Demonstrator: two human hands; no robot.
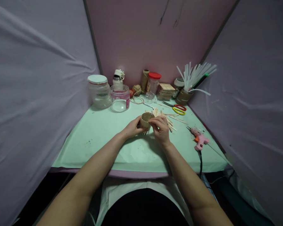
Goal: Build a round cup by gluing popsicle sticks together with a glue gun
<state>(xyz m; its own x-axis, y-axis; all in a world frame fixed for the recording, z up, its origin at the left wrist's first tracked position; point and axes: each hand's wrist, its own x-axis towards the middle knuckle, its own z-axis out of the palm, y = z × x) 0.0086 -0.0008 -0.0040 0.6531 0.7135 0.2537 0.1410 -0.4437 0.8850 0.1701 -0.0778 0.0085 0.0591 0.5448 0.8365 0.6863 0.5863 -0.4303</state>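
Note:
A small brown cardboard cylinder with wooden sticks along its side is held above the green table mat. My left hand grips it from the left, fingers curled round its wall. My right hand pinches its right side, fingers pressed together at the rim. Just behind the cylinder lies a loose pile of flat wooden sticks.
A pink glue gun with a black cord lies at the right. Red and yellow scissors, clear jars, a red-lidded jar, twine, stacked wood pieces and a cup of white sticks line the back. Cloth walls enclose both sides.

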